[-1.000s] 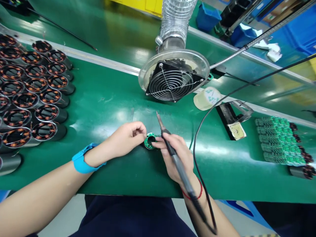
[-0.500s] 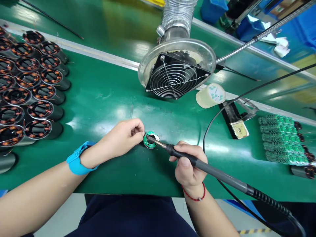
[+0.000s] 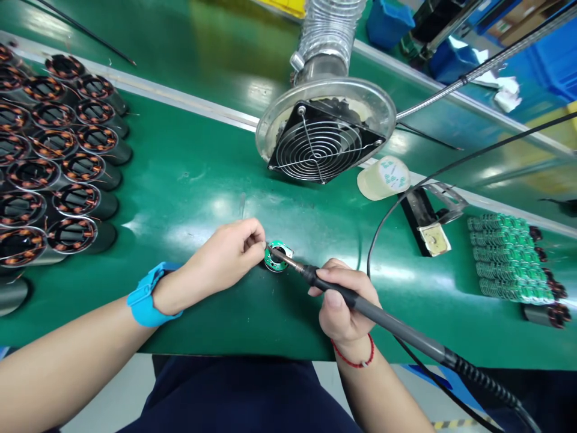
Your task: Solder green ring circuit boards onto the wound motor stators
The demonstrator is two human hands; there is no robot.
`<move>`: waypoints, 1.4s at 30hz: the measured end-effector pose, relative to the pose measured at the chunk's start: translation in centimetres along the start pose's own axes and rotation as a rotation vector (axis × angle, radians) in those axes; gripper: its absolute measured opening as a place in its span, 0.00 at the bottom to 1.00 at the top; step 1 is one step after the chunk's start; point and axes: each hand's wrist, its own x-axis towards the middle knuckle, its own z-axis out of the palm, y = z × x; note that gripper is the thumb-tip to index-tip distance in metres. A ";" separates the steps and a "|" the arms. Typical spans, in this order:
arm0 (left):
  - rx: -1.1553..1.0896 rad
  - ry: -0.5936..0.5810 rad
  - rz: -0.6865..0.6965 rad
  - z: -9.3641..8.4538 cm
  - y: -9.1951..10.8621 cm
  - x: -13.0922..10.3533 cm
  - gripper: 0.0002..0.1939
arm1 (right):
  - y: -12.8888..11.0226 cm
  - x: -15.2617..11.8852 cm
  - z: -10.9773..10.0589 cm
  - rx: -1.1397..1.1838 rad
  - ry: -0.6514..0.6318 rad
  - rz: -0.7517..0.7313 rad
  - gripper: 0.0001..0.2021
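A small round green circuit board (image 3: 272, 262) with a hole in its middle sits on the green table, between my hands. My left hand (image 3: 237, 246), with a blue band at the wrist, is pinched at the board's left edge; what its fingertips hold is too small to make out. My right hand (image 3: 345, 297) grips a soldering iron (image 3: 392, 322) by its dark handle. The iron's metal tip points left and reaches over the ring's upper left part, close to my left fingertips.
Rows of motor stators (image 3: 83, 167) stand at the left. A fume extractor fan (image 3: 318, 150) hangs behind the board. A yellowish roll (image 3: 376, 179), an iron stand (image 3: 421, 219) and stacked green boards (image 3: 509, 258) are at the right. The iron's cable trails at lower right.
The view has shifted slightly. Both hands and the iron keep nearly the same place at the ring, with the iron's tip still over its upper left part.
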 end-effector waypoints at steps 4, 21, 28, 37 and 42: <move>0.003 0.000 0.002 0.1 -0.1 -0.1 0.04 | 0.1 -0.2 0.1 -0.009 0.019 0.011 0.11; 0.085 -0.113 0.019 -0.4 0.1 -0.3 0.09 | 0.5 1.6 0.9 -0.283 -0.458 0.078 0.25; 0.187 -0.156 0.175 -1.1 0.0 -0.3 0.05 | 0.9 1.4 1.4 -0.324 -0.411 0.048 0.26; -0.136 -0.060 0.080 -0.2 0.2 0.0 0.06 | 0.3 1.2 1.7 -0.354 -0.348 -0.075 0.26; -0.249 -0.106 -0.005 0.1 -0.1 0.2 0.06 | -0.3 1.4 1.3 -0.383 -0.343 -0.179 0.23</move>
